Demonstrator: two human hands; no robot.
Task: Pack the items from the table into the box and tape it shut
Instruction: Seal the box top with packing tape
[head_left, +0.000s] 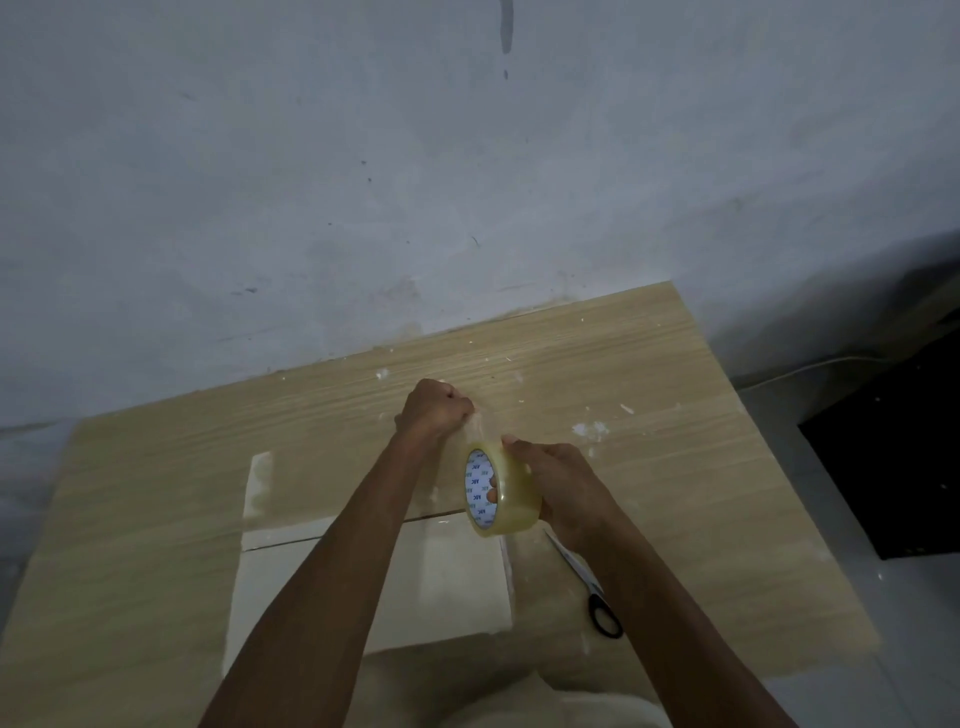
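Note:
A closed cardboard box (447, 582) lies flat on the wooden table (156, 493) under my forearms, its top flaps meeting in a seam. Above it, my right hand (561, 488) grips a roll of clear tape (501, 488) with a white printed core, fingers through the hole. My left hand (436, 408) is a fist just beyond the roll, pinching the free end of the tape, and a short clear strip stretches between the two hands.
Scissors (589, 587) with black handles lie on the table right of the box, partly under my right wrist. A grey wall stands behind the table. A dark object (893, 447) sits on the floor to the right.

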